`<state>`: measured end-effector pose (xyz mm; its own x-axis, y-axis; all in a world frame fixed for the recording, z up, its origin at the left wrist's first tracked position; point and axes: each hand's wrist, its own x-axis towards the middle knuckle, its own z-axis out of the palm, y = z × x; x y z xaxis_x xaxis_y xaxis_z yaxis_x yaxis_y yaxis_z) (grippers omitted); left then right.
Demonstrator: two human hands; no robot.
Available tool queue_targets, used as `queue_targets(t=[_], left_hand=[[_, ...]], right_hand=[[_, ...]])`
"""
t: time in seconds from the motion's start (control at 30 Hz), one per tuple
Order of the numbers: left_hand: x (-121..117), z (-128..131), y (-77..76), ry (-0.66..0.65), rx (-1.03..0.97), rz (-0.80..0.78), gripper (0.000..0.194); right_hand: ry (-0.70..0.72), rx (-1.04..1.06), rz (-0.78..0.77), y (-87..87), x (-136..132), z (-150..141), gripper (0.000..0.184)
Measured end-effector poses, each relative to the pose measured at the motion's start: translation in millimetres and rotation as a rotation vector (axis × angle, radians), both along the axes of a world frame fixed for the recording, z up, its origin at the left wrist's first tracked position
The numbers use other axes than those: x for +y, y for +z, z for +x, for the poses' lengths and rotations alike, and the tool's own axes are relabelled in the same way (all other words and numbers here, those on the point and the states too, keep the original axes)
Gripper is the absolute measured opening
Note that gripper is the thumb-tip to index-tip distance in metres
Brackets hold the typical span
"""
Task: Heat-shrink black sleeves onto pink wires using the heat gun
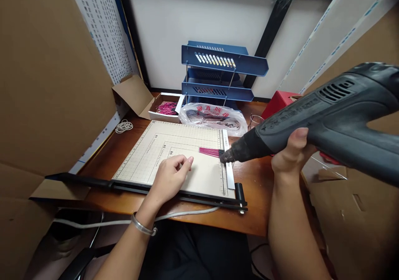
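Observation:
My right hand [291,153] is wrapped round a dark grey heat gun [293,109], its nozzle tilted down to the left. A small row of pink wires [208,151] with black ends lies side by side on the cream board of a paper trimmer [140,163]. The nozzle tip is right at their black ends; whether it touches them I cannot tell. My left hand [173,174] rests on the board's front part, left of the wires, with its fingers curled in. Nothing shows between its thumb and fingers.
Behind the trimmer stand an open box of pink wires [166,107], a clear plastic bag [215,120] and a blue tray rack [218,91]. A coiled cord [124,126] lies at left. A red box [279,101] stands at right. The trimmer's black arm [84,181] runs along the front.

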<state>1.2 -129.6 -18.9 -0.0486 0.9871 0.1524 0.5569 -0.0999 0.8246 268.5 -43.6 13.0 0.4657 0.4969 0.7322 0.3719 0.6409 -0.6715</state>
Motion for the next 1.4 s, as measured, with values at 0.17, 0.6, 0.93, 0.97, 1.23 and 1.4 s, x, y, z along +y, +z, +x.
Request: queue_targets(t=[0.17, 0.6, 0.93, 0.97, 1.23, 1.4], left_hand=[[0.0, 0.4, 0.9, -0.006, 0.002, 0.0, 0.049], [-0.8, 1.0, 1.8, -0.012, 0.005, 0.008, 0.048], [-1.7, 0.3, 0.8, 0.002, -0.068, 0.004, 0.05], [-1.9, -0.4, 0.3, 0.013, -0.098, 0.003, 0.051], [-2.2, -7.1, 0.3, 0.097, -0.266, 0.026, 0.056], [-2.8, -7.0, 0.2, 0.094, -0.268, 0.032, 0.056]], right_hand=[[-0.082, 0.017, 0.0, 1.6, -1.1, -3.7, 0.057], [0.006, -0.019, 0.038, 1.9, -2.7, 1.4, 0.059], [0.038, -0.023, 0.043, -1.4, 1.7, -1.3, 0.069], [0.032, -0.024, 0.066, -1.2, 1.8, -2.2, 0.068], [-0.034, -0.048, 0.002, 1.2, -0.6, 1.3, 0.067], [-0.018, -0.041, 0.019, 4.7, -2.5, -3.5, 0.064]])
